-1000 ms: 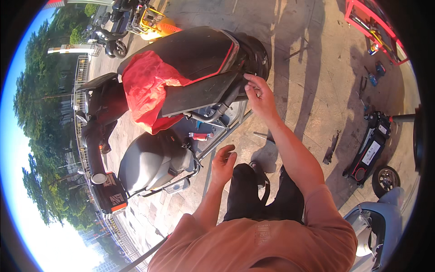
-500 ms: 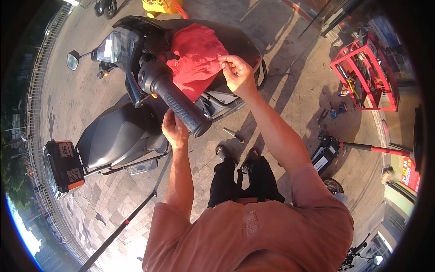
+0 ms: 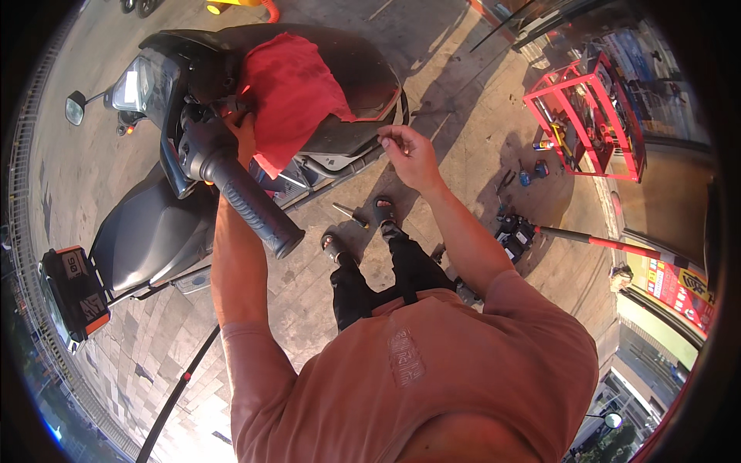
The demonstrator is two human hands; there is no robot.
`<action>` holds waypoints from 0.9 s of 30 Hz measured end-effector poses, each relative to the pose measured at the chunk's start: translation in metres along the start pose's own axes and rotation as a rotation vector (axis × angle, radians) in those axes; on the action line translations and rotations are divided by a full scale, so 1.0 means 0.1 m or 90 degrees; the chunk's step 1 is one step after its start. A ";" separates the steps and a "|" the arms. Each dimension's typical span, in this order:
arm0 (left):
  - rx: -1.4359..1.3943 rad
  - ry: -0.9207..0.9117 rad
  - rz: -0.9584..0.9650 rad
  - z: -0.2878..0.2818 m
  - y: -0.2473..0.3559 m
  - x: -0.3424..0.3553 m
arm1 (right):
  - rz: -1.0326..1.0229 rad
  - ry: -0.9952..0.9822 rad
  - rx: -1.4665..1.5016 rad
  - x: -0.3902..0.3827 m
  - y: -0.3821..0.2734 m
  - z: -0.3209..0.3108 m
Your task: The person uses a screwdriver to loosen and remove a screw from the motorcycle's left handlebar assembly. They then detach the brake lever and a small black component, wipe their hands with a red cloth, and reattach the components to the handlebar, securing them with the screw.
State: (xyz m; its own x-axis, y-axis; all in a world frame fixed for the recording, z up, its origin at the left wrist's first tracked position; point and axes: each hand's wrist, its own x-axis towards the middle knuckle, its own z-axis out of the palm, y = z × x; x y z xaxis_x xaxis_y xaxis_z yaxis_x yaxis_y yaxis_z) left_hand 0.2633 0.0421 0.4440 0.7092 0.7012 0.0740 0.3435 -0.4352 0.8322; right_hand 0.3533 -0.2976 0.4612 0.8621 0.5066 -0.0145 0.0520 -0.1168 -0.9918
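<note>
Your right hand point(image 3: 411, 158)'s half-curled with nothing visible in it, can't tell what your left point(image 3: 245, 135) has behind the handlebar grip point(image 3: 255, 204), but a snag could drag that red cloth point(image 3: 292, 89) off the seat point(image 3: 363, 69)'s near side.

My left grip point(image 3: 242, 133) sits in a tight spot: handlebar point(image 3: 258, 208) crosses over my forearm, blocks lifting straight up; red cloth point(image 3: 297, 96) just beside on the right. Second scooter's seat point(image 3: 158, 231) crowds the left. My right grip point(image 3: 401, 147) has the scooter's tail right at its fingertips, touching or not unclear. Open passage rightward over the ground point(image 3: 463, 131), up to red tool cart point(image 3: 584, 91). Lower: jack point(image 3: 515, 235), its long handle point(image 3: 594, 239) jutting right.
</note>
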 end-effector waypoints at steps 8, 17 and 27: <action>0.309 0.096 -0.038 -0.10 0.60 -0.20 | 0.029 -0.059 -0.030 0.19 0.13 -0.54; -0.093 0.482 -0.050 -0.16 -0.59 -1.47 | -0.025 -0.123 0.039 0.37 0.29 -0.37; -0.411 0.421 -0.775 0.94 -2.94 -2.67 | -0.223 -0.203 -0.238 0.90 -0.16 0.22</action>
State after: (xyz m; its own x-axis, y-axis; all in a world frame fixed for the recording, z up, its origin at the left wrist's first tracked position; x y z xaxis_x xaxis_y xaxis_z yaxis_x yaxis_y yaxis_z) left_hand 0.0308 -0.0706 0.1281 -0.2496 0.6346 -0.7314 0.0535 0.7632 0.6439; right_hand 0.4190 -0.2317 0.4730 0.5703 0.7940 0.2104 0.5291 -0.1592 -0.8335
